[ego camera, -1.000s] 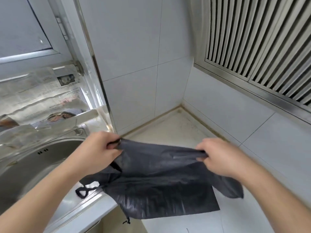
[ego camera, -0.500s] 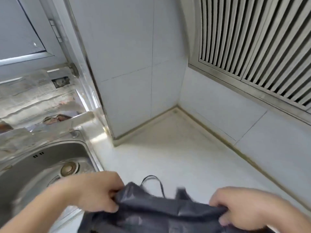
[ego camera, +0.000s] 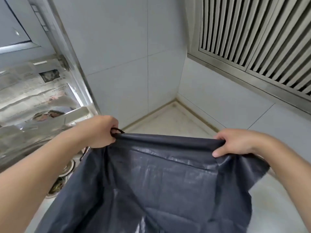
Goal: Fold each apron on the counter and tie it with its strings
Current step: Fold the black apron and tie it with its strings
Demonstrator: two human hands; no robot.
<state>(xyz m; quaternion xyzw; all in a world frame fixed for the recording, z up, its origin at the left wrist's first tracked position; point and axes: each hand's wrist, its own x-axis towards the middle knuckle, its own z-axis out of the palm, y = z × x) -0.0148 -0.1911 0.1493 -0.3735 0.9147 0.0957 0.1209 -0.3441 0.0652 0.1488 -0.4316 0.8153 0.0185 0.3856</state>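
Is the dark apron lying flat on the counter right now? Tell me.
No: the left hand and right hand grip the dark apron by its top edge, holding it up so it hangs.

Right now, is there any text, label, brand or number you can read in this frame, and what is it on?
Newspaper behind the sink: printed columns and headlines, all too blurred to read.
Apron held by both hands: no label or print visible.
Vent grille and wall tiles: no markings.
Nothing legible anywhere.
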